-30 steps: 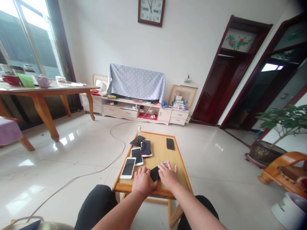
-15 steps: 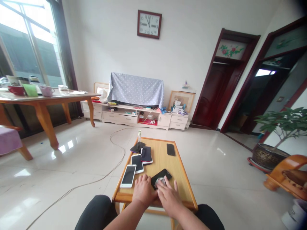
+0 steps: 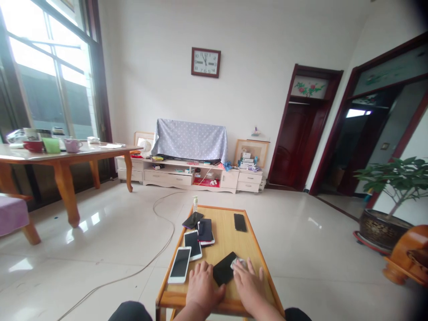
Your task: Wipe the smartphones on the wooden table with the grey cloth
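A black phone (image 3: 224, 268) lies face up near the front of a small wooden table (image 3: 226, 236). My left hand (image 3: 203, 288) rests flat on the tabletop, steadying the phone's left edge. My right hand (image 3: 247, 286) presses a small whitish cloth (image 3: 238, 263) against the phone's far right corner. To the left lie a white phone (image 3: 179, 265), another white phone (image 3: 193, 239), a dark phone with a red edge (image 3: 205, 231) and a black phone (image 3: 192, 220). A further black phone (image 3: 240, 222) lies alone at the far right.
A small clear bottle (image 3: 195, 203) stands at the table's far left corner. A cable (image 3: 147, 263) snakes over the glossy floor on the left. A large wooden table (image 3: 63, 154) with cups stands far left, a potted plant (image 3: 391, 200) and a wooden chair (image 3: 406, 254) on the right.
The view has tilted upward, so the table sits lower in the picture. My right hand has slid the cloth from the phone's middle to its far right corner. My left hand stays at the phone.
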A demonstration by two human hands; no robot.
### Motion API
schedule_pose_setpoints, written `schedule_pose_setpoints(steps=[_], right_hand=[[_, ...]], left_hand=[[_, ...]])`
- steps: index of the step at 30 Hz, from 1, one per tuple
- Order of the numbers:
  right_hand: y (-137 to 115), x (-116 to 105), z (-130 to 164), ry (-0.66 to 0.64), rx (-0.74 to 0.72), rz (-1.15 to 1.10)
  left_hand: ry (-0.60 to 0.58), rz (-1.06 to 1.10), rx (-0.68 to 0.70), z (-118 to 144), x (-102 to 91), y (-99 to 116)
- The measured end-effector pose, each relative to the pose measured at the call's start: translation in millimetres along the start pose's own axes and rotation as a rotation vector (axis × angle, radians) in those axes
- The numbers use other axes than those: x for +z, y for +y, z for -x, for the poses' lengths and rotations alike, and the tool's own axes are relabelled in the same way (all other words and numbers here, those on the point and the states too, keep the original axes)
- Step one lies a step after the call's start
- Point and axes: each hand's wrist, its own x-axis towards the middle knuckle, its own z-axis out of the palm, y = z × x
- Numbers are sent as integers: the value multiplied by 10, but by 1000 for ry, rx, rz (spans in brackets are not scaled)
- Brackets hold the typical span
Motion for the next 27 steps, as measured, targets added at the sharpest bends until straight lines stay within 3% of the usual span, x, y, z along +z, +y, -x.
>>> schedule_pose_setpoints(steps=[3,7,13,18,20,24,27], right_hand=[[-34,-16,-17,-14,31,2],[-141,33,30,-120,-196,-67],[-91,31,-78,28,80,18],[-240,137,-73,-109,-201,-45],[-214,133,-108,-81,-170,-45],[-154,107,-205,1,71,35],[-289,161,-180,-68,-47,10]], left_hand=[[-26,-6,-6,12,-30,4],[-48,1,-10,22,-40,-23],[11,19,0,16,39,-88],[-7,16,0,-1,88,-157],[-1,21,1,0,88,-175],[7,47,1,-7,87,-209],[-10,69,8,-14,95,-245]])
